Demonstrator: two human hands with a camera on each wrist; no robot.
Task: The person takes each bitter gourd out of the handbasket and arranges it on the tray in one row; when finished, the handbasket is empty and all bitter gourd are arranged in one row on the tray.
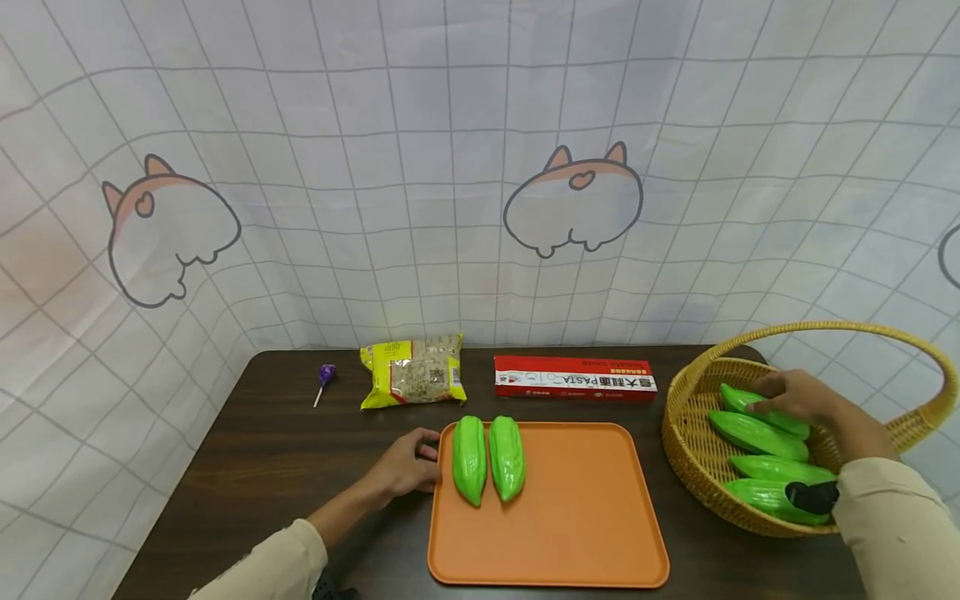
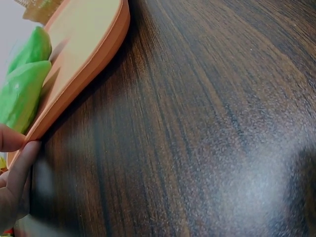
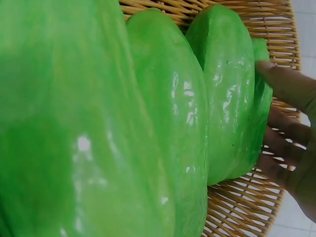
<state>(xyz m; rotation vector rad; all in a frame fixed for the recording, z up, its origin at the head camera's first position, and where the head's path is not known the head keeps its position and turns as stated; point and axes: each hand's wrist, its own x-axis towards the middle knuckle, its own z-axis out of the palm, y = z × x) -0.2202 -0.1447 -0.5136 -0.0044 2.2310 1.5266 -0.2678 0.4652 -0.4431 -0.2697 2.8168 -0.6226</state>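
My left hand (image 1: 405, 467) pinches the left rim of an orange tray (image 1: 570, 517); in the left wrist view its thumb (image 2: 11, 139) and fingers meet at the edge. Two ridged green gourds, one (image 1: 469, 460) beside the other (image 1: 507, 458), lie lengthwise on the tray's left part. At the right, my right hand (image 1: 798, 396) reaches into a wicker basket (image 1: 686, 467) and grips the farthest green gourd (image 3: 261, 106), thumb and fingers about it. Several more such gourds (image 1: 757, 435) lie side by side in the basket.
Behind the tray are a yellow bag of grain-like food (image 1: 420, 371) and a red pasta box (image 1: 575, 377). A purple lollipop (image 1: 326, 375) lies at the back left. The basket's tall handle (image 1: 825, 327) arches over the right arm. A grid-patterned curtain (image 1: 420, 208) hangs behind the dark wooden table (image 1: 247, 467).
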